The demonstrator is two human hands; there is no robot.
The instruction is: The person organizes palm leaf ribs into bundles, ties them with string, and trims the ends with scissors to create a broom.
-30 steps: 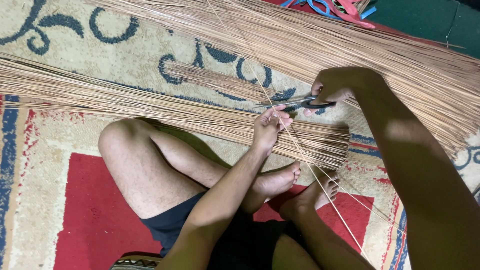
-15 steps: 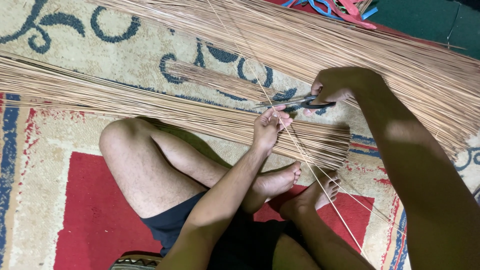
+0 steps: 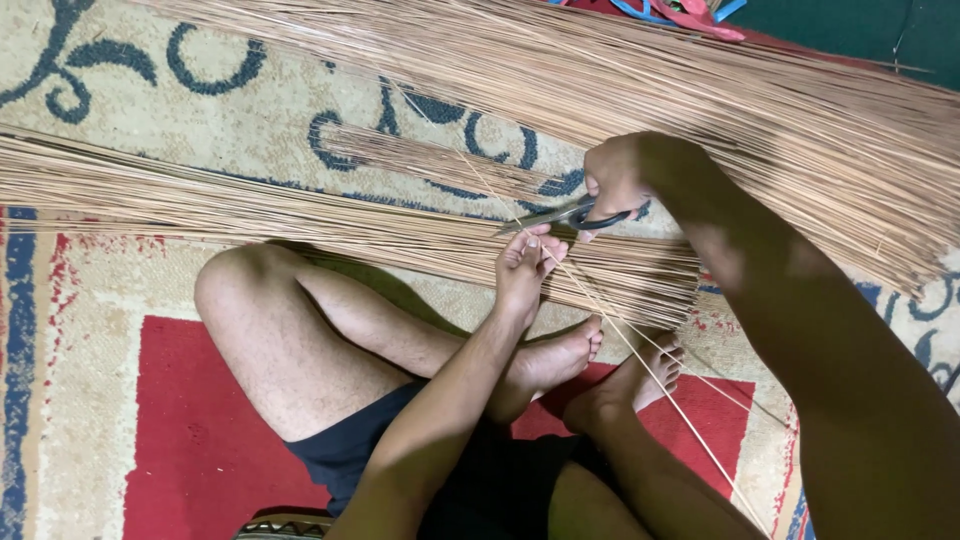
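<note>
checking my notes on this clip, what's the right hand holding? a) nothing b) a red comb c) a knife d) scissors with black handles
d: the right hand grips scissors with black loop handles, blades pointing toward the left hand, which pinches a thin stick over the bundle of sticks on the carpet.

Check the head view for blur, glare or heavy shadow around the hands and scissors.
Head view: sharp, no glare; the right hand and forearm are in dark shadow, dimming the scissors; the left hand and the sticks are evenly lit; a soft shadow falls under the knee.
</note>
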